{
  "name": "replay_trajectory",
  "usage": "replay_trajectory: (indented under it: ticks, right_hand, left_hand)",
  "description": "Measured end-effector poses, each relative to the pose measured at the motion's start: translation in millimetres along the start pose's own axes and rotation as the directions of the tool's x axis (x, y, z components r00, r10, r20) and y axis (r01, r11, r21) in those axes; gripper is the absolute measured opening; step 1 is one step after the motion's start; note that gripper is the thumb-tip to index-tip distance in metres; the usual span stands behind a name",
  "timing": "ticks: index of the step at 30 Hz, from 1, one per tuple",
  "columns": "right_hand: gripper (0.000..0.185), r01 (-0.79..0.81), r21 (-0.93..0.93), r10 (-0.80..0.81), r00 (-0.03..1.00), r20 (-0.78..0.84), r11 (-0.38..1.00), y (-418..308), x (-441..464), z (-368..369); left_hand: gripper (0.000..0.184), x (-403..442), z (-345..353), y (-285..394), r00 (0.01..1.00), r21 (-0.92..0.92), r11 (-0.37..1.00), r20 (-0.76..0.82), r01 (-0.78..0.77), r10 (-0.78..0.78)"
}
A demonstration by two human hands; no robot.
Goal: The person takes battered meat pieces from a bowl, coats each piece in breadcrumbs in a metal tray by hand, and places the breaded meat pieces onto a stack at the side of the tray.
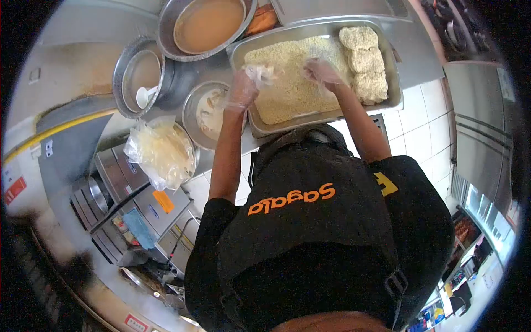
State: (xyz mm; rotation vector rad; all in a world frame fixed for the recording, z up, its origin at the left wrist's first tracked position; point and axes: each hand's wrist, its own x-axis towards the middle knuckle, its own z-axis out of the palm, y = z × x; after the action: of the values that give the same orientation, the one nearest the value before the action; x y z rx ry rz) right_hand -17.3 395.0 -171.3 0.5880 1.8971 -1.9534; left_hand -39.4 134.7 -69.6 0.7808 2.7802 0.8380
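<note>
My left hand, in a clear plastic glove, is over the left part of a steel tray spread with pale yellow crumbs. Its fingers are closed around something whitish that I cannot make out; it may be a coated piece or just the smeared glove. My right hand, gloved too, hovers above the middle of the crumbs with its fingers curled together. What they hold, if anything, is hidden. Several crumb-coated pieces are lined up along the tray's right end.
Left of the tray stands a steel bowl of pieces in whitish liquid. Beyond it are a pot with a white ladle and a large basin of brownish liquid. A plastic bag rests in a bowl near the counter edge.
</note>
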Motion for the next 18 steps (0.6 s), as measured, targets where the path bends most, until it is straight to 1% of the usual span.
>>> replay_trajectory:
  ticks: [2,3,4,5,6,8,9,10,11,13,14,15,16,18]
  right_hand:
    - [0.028,0.024,-0.092,-0.024,1.000,0.002,0.995,6.9,8.7,2.1]
    - [0.030,0.094,-0.303,-0.124,0.989,-0.080,0.948,6.8,14.7,1.1]
    - [0.032,0.137,-0.506,-0.236,0.962,-0.136,0.852,6.5,20.9,-0.6]
    - [0.034,0.154,-0.687,-0.353,0.922,-0.159,0.710,4.5,24.7,-0.1]
    - [0.035,0.187,-0.665,-0.373,0.916,-0.149,0.723,1.7,29.0,0.0]
    - [0.037,0.257,-0.617,-0.415,0.901,-0.126,0.744,-14.4,36.3,2.5]
    - [0.036,0.333,-0.709,-0.521,0.851,-0.058,0.622,14.8,73.5,-1.0]
    - [0.033,0.328,-0.799,-0.544,0.839,0.002,0.504,24.5,90.2,2.0]
    - [0.031,0.322,-0.871,-0.560,0.826,0.066,0.372,25.2,98.2,7.5]
    - [0.026,0.334,-0.931,-0.513,0.831,0.215,0.150,28.1,102.7,18.1]
    - [0.024,0.356,-0.932,-0.449,0.845,0.289,0.069,23.4,90.1,27.8]
    - [0.022,0.377,-0.926,-0.379,0.855,0.353,-0.011,18.8,76.8,36.3]
    - [0.020,0.387,-0.921,-0.290,0.879,0.379,-0.029,16.0,62.7,43.5]
    - [0.018,0.405,-0.912,-0.101,0.907,0.410,-0.067,12.1,42.5,50.2]
  left_hand:
    - [0.018,-12.3,6.6,-11.2,0.989,0.009,0.993,-0.084,-0.122,0.122]
    - [0.019,-20.0,8.5,-20.1,0.976,0.018,0.984,-0.126,-0.178,0.179]
    - [0.019,-30.4,0.3,-18.8,0.978,0.012,0.992,-0.165,-0.125,0.125]
    - [0.019,-44.8,-11.0,-14.0,0.977,0.003,0.998,-0.205,-0.068,0.067]
    - [0.020,-55.3,-19.6,-14.7,0.970,-0.008,1.000,-0.245,-0.007,0.005]
    - [0.025,-81.7,-5.6,-53.4,0.928,0.158,0.962,-0.336,0.222,-0.159]
    - [0.028,-94.5,2.5,-73.9,0.905,0.195,0.932,-0.364,0.305,-0.220]
    - [0.032,-107.3,10.8,-94.7,0.877,0.227,0.894,-0.391,0.386,-0.280]
    - [0.037,-113.5,12.2,-108.6,0.858,0.223,0.872,-0.395,0.437,-0.329]
    - [0.046,-116.0,18.9,-128.0,0.818,0.186,0.813,-0.310,0.552,-0.484]
    - [0.051,-110.7,19.4,-130.0,0.786,0.158,0.774,-0.213,0.614,-0.580]
    - [0.054,-105.8,19.3,-131.9,0.769,0.145,0.756,-0.134,0.639,-0.625]
    - [0.057,-101.3,20.1,-135.2,0.746,0.136,0.735,-0.054,0.665,-0.664]
    - [0.059,-95.4,29.9,-145.1,0.748,0.127,0.749,0.063,0.650,-0.660]
